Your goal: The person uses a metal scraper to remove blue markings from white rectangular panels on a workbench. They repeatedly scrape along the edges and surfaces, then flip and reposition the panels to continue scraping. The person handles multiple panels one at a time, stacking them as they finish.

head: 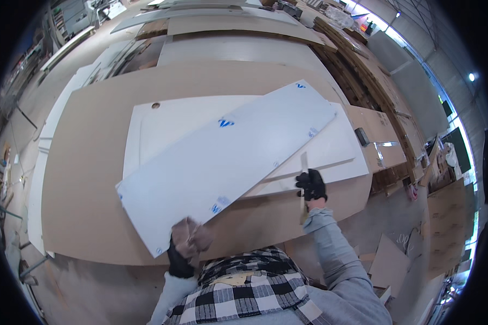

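My left hand [181, 254], in a black glove, grips a crumpled brown cloth [192, 236] beside the near corner of a white board. That board [227, 162] has a film with blue printed marks and lies at a slant across a larger white panel [166, 122]. The panel has a round hole near its far left corner. In my black-gloved right hand [312, 185] is a thin, pale flat strip [304, 162], which points away from me over the panel's near right part. I cannot tell what the strip is made of.
A broad brown sheet [85, 162] lies beneath the panels. At the right, a small dark block [362, 137] rests on cardboard [382, 150] with clear tape. More boards [244, 50] are stacked beyond, and long brown bundles [366, 77] run along the right. Panel offcuts [390, 260] lie on the floor.
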{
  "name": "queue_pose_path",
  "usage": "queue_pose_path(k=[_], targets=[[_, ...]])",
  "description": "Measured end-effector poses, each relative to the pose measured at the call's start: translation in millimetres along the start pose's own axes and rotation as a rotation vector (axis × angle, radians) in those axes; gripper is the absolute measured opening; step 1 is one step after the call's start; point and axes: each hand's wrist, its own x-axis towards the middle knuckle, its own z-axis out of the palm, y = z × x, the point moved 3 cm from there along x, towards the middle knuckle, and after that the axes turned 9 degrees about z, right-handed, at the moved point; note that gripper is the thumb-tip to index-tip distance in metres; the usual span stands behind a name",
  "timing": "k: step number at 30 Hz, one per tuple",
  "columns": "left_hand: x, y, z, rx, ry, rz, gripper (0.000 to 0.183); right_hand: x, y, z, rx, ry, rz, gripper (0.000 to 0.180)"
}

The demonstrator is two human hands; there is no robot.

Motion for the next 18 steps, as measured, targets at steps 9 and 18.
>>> queue_pose_path(k=[9, 18], targets=[[-7, 33, -158, 0.768, 0.201, -0.264, 0.029, 86, -57, -86, -0.920, 0.475, -0.641, 0.020], [35, 44, 35, 0.035, 0.379, -0.452, 0.028, 77, -37, -57, -1.257, 0.304, -0.582, 0.022]])
